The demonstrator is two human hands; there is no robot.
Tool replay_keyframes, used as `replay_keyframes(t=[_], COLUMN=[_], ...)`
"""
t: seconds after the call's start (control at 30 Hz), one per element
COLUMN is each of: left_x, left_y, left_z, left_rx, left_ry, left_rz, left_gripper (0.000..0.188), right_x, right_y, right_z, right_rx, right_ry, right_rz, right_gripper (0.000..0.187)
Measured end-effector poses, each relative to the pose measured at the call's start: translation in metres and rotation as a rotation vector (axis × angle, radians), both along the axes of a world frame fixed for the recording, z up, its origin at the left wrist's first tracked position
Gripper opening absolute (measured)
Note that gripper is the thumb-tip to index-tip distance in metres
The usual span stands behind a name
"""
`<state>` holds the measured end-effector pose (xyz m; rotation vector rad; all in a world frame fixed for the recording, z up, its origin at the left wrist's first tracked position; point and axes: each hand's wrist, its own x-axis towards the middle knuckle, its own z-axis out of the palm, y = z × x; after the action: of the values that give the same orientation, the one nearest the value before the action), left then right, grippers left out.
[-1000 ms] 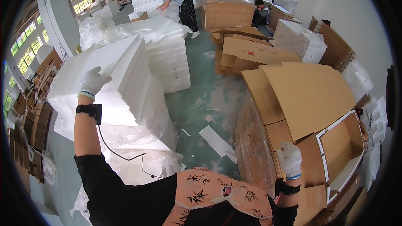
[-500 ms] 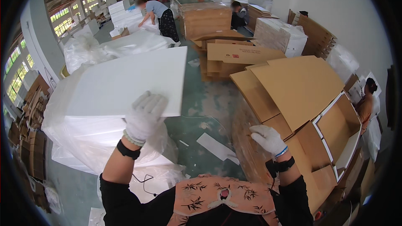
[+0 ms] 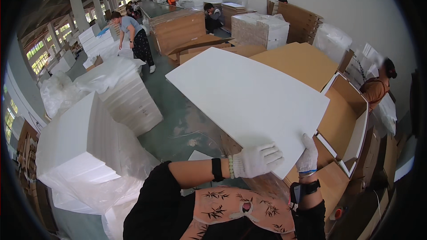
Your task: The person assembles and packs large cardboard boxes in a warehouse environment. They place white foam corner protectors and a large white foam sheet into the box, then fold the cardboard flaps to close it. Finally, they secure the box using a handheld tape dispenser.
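White foam sheet (image 3: 249, 98), apparently gripped at its near edge.

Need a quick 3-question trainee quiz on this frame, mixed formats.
1. True or false: both hands hold the white foam sheet.
2. Which hand grips the sheet's near corner: left hand or right hand?
3. What lies under the sheet's far right side: A) cardboard B) a blue tarp C) a metal cart?

Key: 1 true. 2 right hand. 3 A.
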<state>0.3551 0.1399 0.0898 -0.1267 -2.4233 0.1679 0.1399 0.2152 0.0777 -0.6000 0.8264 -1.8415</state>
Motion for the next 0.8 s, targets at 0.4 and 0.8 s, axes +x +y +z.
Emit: replay_keyframes(t=[0.4,0.8], left_x=[-0.263,-0.347], left_y=[-0.032,-0.081], left_z=[-0.036,-0.072], left_rx=[0.211,0.322], left_ry=[-0.354,-0.734], left_rz=[-0.252,-0.023], left_gripper=[0.047,0.037], right_x=[-0.229,-0.237], right_y=[0.188,0.119], right_z=[0.010,0.022], right_rx=[0.120,0.917], right_ry=[0.558,1.946], right_rz=[-1.193,-0.564], right_gripper=[0.038,0.041])
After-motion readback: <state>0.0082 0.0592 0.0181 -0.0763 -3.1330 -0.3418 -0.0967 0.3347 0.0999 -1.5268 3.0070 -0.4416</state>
